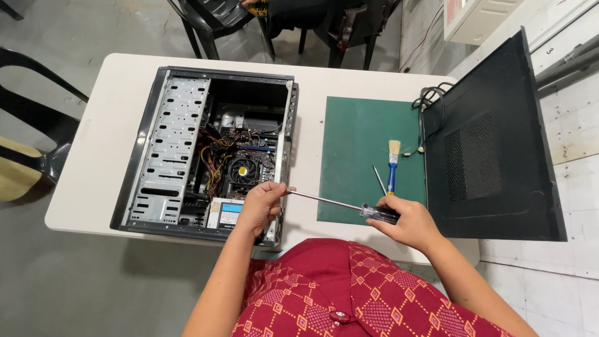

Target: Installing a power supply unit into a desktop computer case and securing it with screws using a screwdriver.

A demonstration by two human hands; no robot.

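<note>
An open black computer case [156,150] lies on its side on the white table [312,81], showing wires, a fan and a circuit board. My right hand [409,221] grips the dark handle of a long screwdriver [331,201]. Its thin shaft runs left to the case's near right edge. My left hand [261,206] rests on that edge of the case and pinches the shaft near its tip.
A green mat [362,143] lies right of the case with a blue-handled brush [392,165] and a thin metal tool [379,180] on it. The black side panel [493,150] stands at the table's right end. Black chairs [212,19] stand beyond the table.
</note>
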